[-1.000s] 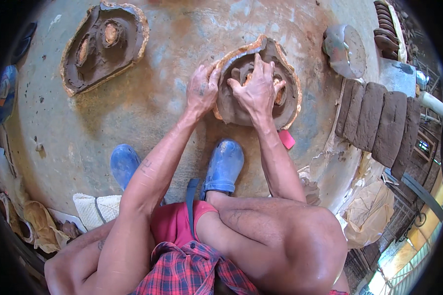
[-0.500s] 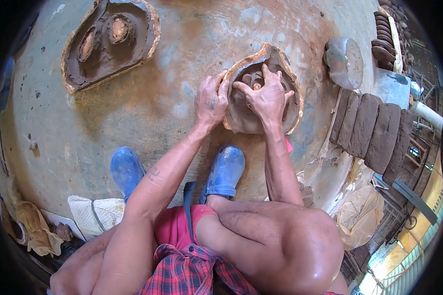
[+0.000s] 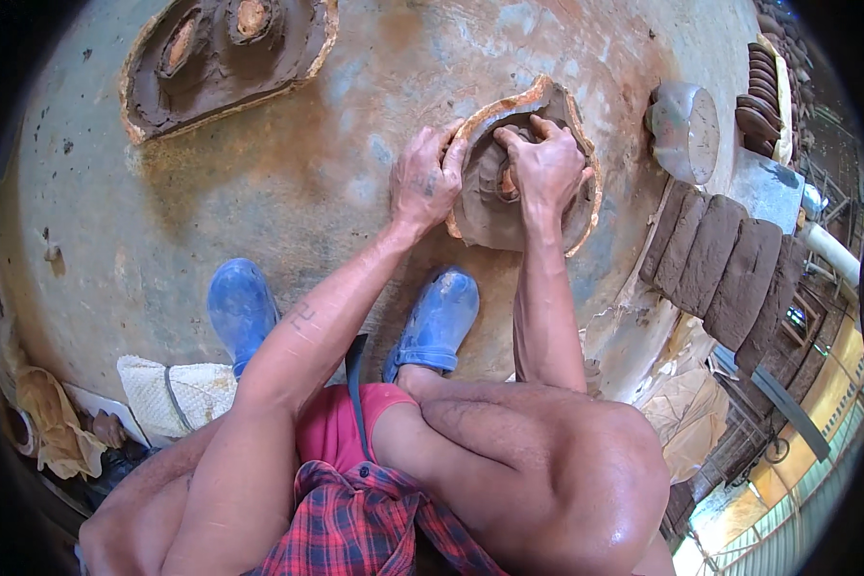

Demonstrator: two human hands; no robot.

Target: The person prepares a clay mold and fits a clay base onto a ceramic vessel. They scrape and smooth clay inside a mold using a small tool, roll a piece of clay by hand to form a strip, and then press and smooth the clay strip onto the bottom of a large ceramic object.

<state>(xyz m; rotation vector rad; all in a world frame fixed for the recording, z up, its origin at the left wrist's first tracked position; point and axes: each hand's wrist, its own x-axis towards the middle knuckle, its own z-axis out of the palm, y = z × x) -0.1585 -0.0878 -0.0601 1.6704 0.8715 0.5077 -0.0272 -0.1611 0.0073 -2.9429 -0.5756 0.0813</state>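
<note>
On the floor ahead lies a rough orange-edged mould (image 3: 597,198), lined with dark grey clay (image 3: 485,219) around an orange raised piece. My left hand (image 3: 422,175) grips its left rim, fingers curled over the edge. My right hand (image 3: 548,165) rests inside, bent fingers spread and pressing on the clay near the upper middle, partly hiding it. A second clay-lined mould (image 3: 223,108), with two raised rings around orange centres, sits apart at the upper left.
Thick clay slabs (image 3: 720,259) are stacked along the right, below a grey rounded block (image 3: 682,134) and dark discs (image 3: 760,94). My blue clogs (image 3: 437,317) stand below the mould. A white woven sack (image 3: 163,392) lies at lower left, crumpled paper (image 3: 686,427) at lower right.
My right hand has shifted within the mould, its thumb and fingers moving over the clay toward the back. My left hand stays on the rim. The view has shifted slightly.
</note>
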